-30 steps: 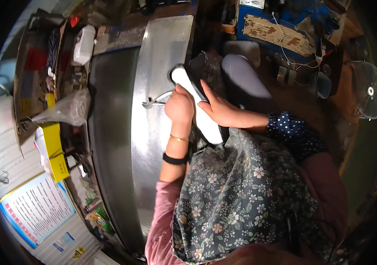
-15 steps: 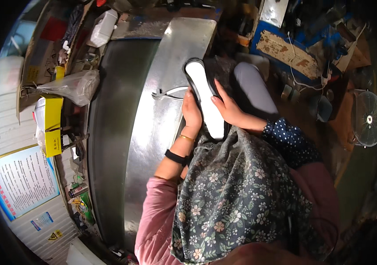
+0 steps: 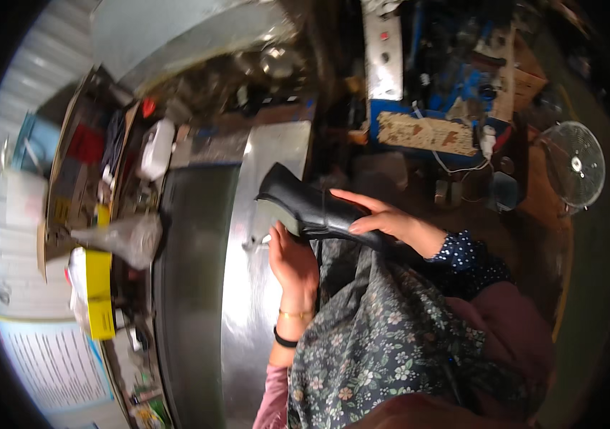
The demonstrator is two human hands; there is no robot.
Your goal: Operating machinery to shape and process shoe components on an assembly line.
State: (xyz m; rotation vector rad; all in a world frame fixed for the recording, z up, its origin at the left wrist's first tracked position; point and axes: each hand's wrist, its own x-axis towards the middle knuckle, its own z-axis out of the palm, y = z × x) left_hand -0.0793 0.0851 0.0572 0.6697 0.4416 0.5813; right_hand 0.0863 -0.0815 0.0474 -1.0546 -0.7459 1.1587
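Observation:
A black leather shoe (image 3: pixel 312 204) lies tilted on its side between my hands, above the near edge of the metal bench. Its pale sole (image 3: pixel 275 211) faces left. My right hand (image 3: pixel 394 220) is closed round the right part of the shoe, thumb and fingers on the upper. On the sole side, my left hand (image 3: pixel 294 264) presses its fingertips against the shoe's underside; part of its grip is hidden. Just left of those fingers a small metal tool (image 3: pixel 251 244) rests on the bench, blurred.
The shiny metal bench top (image 3: pixel 247 322) runs beside a dark belt (image 3: pixel 194 286). At left stand a yellow box (image 3: pixel 101 293), a clear plastic bag (image 3: pixel 129 239) and a white bottle (image 3: pixel 156 149). A fan (image 3: pixel 577 164) stands at right, near a blue-edged board (image 3: pixel 426 134).
The shoe has turned from its bright white sole facing me to its black upper showing. My left hand has shifted lower along it. The whole view has swung, so surroundings sit lower.

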